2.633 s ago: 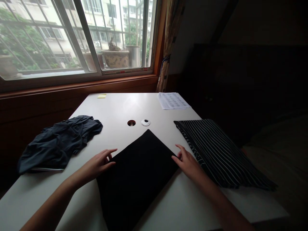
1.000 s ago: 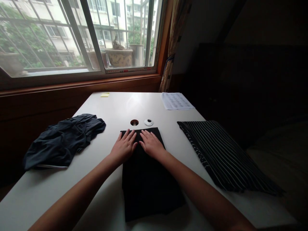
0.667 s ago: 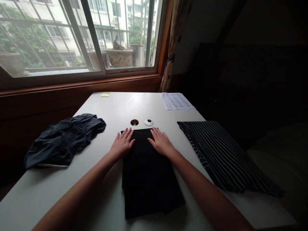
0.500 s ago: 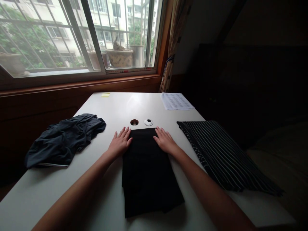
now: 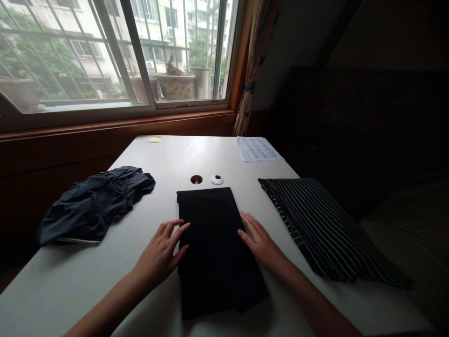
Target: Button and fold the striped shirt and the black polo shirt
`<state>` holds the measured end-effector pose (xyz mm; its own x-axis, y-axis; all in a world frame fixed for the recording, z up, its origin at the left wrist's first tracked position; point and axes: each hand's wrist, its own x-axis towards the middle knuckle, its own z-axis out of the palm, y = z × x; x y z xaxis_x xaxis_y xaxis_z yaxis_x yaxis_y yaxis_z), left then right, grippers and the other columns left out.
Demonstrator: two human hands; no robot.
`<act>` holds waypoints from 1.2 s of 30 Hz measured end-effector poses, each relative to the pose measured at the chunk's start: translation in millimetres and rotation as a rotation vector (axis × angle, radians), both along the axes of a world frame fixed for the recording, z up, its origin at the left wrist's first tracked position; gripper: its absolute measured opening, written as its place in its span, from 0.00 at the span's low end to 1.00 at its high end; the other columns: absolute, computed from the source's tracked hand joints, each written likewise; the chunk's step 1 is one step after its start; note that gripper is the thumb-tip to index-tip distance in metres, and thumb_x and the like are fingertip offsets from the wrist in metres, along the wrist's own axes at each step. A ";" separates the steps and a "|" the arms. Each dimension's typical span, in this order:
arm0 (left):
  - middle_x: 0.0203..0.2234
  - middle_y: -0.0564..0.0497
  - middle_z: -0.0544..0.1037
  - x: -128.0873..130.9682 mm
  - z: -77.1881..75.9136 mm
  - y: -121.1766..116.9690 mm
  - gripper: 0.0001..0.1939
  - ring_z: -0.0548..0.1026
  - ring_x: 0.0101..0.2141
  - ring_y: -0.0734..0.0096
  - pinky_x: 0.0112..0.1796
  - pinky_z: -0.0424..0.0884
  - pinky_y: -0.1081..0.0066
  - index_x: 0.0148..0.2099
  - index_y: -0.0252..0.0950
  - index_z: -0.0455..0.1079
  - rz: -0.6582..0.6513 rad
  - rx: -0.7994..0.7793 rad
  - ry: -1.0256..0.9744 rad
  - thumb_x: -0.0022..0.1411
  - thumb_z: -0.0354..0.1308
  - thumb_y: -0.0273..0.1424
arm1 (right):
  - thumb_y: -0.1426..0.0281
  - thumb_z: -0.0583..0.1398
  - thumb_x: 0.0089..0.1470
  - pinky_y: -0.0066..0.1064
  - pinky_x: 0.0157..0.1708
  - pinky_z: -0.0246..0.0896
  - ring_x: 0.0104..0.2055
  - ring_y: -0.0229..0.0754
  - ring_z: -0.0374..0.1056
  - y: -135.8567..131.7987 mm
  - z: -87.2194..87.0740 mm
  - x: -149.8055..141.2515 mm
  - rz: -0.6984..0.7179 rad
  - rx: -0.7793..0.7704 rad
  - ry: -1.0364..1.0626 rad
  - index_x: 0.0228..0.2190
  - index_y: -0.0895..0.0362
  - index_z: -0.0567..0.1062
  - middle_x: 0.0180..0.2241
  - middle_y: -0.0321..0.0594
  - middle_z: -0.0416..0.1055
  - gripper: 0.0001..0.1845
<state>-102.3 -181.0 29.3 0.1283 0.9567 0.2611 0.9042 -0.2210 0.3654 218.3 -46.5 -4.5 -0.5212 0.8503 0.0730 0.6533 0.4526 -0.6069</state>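
A black garment (image 5: 213,243), folded into a long flat rectangle, lies on the white table (image 5: 168,161) in front of me. My left hand (image 5: 164,245) is at its left edge, fingers apart and bent slightly, the fingertips over the cloth. At the right edge is my right hand (image 5: 257,238), its fingers stretched out and its thumb over the fabric. Neither hand grips the cloth. What kind of garment it is, I cannot tell from the folded shape.
On the left lies a crumpled dark grey garment (image 5: 98,206). A black striped cloth (image 5: 326,224) lies flat at the right. Beyond the black garment are a cable hole (image 5: 196,179) and a white round cover (image 5: 217,179). Printed papers (image 5: 257,149) and a yellow sticky note (image 5: 155,139) rest farther back.
Both hands have slid toward me along the sides of the black garment, from its far corners to about mid-length. The far left corner now shows uncovered.
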 end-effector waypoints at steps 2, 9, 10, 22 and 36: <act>0.54 0.41 0.71 3.2 -2.4 -25.9 0.27 0.71 0.52 0.52 0.53 0.71 0.50 0.68 0.46 0.59 0.043 -0.031 -0.089 0.69 0.55 0.38 | 0.53 0.53 0.64 0.49 0.68 0.45 0.69 0.50 0.52 -17.9 8.9 9.5 -0.021 -0.055 0.050 0.65 0.51 0.62 0.66 0.45 0.59 0.32; 0.35 0.51 0.77 19.8 -14.8 -77.4 0.29 0.77 0.33 0.65 0.38 0.76 0.66 0.69 0.49 0.50 0.137 -0.313 -0.429 0.70 0.53 0.42 | 0.54 0.60 0.58 0.39 0.48 0.68 0.42 0.46 0.72 -55.4 33.3 27.9 -0.093 -0.360 0.069 0.65 0.48 0.59 0.49 0.43 0.72 0.36; 0.34 0.52 0.77 23.2 -15.3 -79.7 0.30 0.77 0.32 0.66 0.37 0.75 0.67 0.70 0.50 0.49 0.128 -0.345 -0.458 0.70 0.53 0.42 | 0.54 0.60 0.58 0.37 0.46 0.68 0.40 0.45 0.72 -57.5 35.0 29.2 -0.100 -0.384 0.052 0.65 0.49 0.59 0.47 0.42 0.72 0.37; 0.33 0.50 0.76 49.8 -16.3 -76.5 0.33 0.77 0.34 0.61 0.38 0.75 0.62 0.69 0.46 0.52 0.190 -0.270 -0.437 0.65 0.56 0.36 | 0.53 0.56 0.61 0.35 0.38 0.64 0.34 0.45 0.70 -68.3 40.7 29.3 -0.098 -0.419 0.032 0.62 0.49 0.61 0.31 0.33 0.69 0.32; 0.39 0.52 0.64 60.3 -9.2 -77.3 0.27 0.74 0.36 0.69 0.37 0.75 0.68 0.64 0.46 0.53 0.224 -0.432 -0.850 0.64 0.52 0.33 | 0.58 0.65 0.52 0.36 0.37 0.72 0.40 0.43 0.74 -71.0 32.3 37.5 -0.181 -0.709 0.478 0.62 0.44 0.57 0.59 0.44 0.58 0.40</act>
